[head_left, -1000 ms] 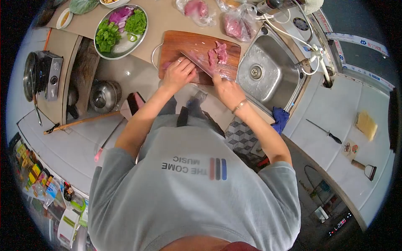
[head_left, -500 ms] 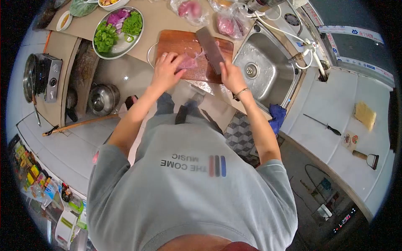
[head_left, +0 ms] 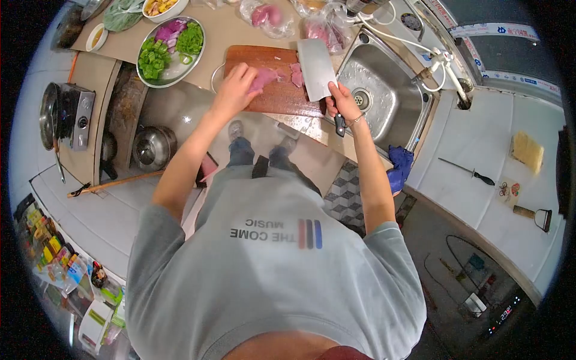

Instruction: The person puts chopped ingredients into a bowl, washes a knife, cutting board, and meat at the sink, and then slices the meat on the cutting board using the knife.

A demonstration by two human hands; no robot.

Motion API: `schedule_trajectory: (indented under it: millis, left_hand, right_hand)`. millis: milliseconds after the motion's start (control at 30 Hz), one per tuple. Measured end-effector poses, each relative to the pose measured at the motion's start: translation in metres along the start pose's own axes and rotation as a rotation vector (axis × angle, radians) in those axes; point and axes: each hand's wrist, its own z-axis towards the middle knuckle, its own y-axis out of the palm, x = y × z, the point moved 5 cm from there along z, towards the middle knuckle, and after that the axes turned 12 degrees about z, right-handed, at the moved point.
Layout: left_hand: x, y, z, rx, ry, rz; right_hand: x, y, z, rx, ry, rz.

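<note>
Left grip [head_left: 234, 89] against meat [head_left: 264, 78] on cutting board [head_left: 273, 105]; pinching or pressing, cannot tell. Right grip [head_left: 345, 104] wrapped around cleaver [head_left: 317, 71], right of meat, apart, long axis roughly fore-aft.

A kitchen — sink [head_left: 387, 114], small stove [head_left: 83, 122], cutting board [head_left: 279, 104] and cleaver [head_left: 316, 67] all show it.

We see a brown wooden board [head_left: 279, 103] lying flat, with pink raw meat [head_left: 264, 77] left of its middle, partly hidden, and a smaller slice [head_left: 296, 75] further right. Beside that slice we have the cleaver [head_left: 317, 71], broad blade pointing away, black handle towards us.
</note>
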Motion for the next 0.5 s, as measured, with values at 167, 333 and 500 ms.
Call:
schedule_trajectory:
  millis: [167, 333, 500]
  left_hand:
    - [0.0, 0.012, -0.006, -0.06, -0.086, -0.201]
    - [0.004, 0.023, -0.009, 0.137, 0.014, -0.179]
    - [0.011, 0.039, -0.024, 0.143, 0.072, -0.063]
  right_hand:
    - [-0.013, 0.027, -0.022, 0.117, -0.158, -0.088]
    - [-0.023, 0.072, -0.057, 0.176, -0.666, -1.179]
    - [0.01, 0.09, -0.089, 0.116, -0.577, -1.539]
